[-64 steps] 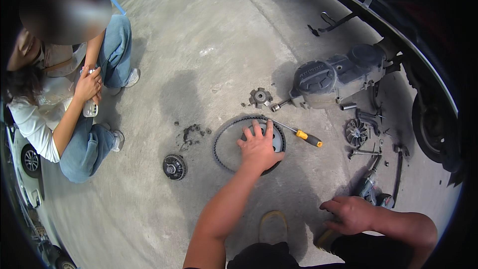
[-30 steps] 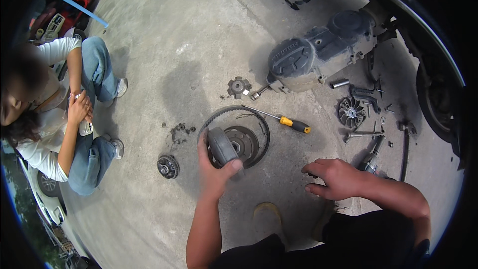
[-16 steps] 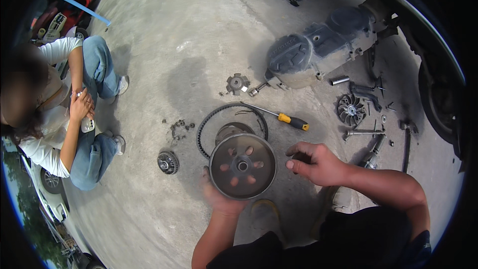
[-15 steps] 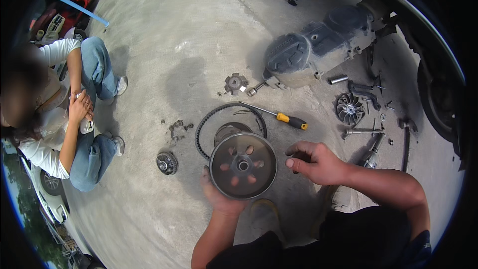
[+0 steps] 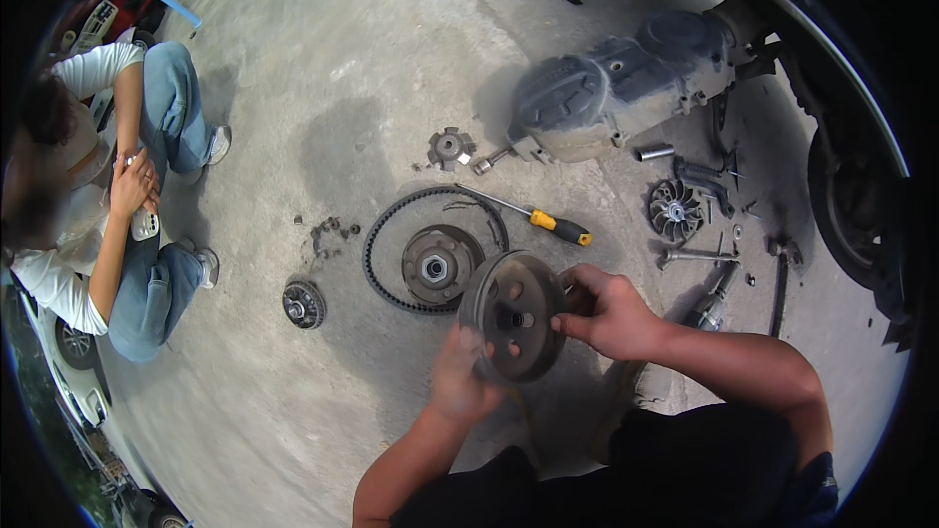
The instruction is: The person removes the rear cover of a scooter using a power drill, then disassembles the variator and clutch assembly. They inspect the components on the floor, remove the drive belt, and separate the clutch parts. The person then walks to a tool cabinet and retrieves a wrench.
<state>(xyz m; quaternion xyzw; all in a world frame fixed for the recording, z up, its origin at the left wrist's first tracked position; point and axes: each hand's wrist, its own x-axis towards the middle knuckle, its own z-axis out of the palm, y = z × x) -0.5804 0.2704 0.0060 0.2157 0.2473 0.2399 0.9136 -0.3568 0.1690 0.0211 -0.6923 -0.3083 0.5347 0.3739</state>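
Note:
A dull metal clutch drum [image 5: 534, 336], with round holes in its face, is tilted between both my hands above the concrete. My left hand [image 5: 464, 374] supports it from behind and the left side, fingertips visible through the holes. My right hand [image 5: 614, 317] pinches the drum's right rim between thumb and fingers. Just beyond the drum, a clutch pulley assembly [image 5: 437, 264] with a central nut lies inside a toothed drive belt [image 5: 368, 254]. A screwdriver [image 5: 559, 226] with a yellow and black handle rests with its shaft tip by the belt's far edge.
A large engine crankcase [image 5: 611, 88] is at the far right, near a black wheel [image 5: 851, 225]. A fan wheel [image 5: 675, 212], a hammer [image 5: 781, 264] and other tools lie right. A round gear-like part [image 5: 304, 304] sits left. Another person [image 5: 108, 196] squats at the left.
The drum has turned from facing up to a tilt and shifted right, uncovering the pulley assembly. My right hand has closed on its rim. The view has shifted slightly.

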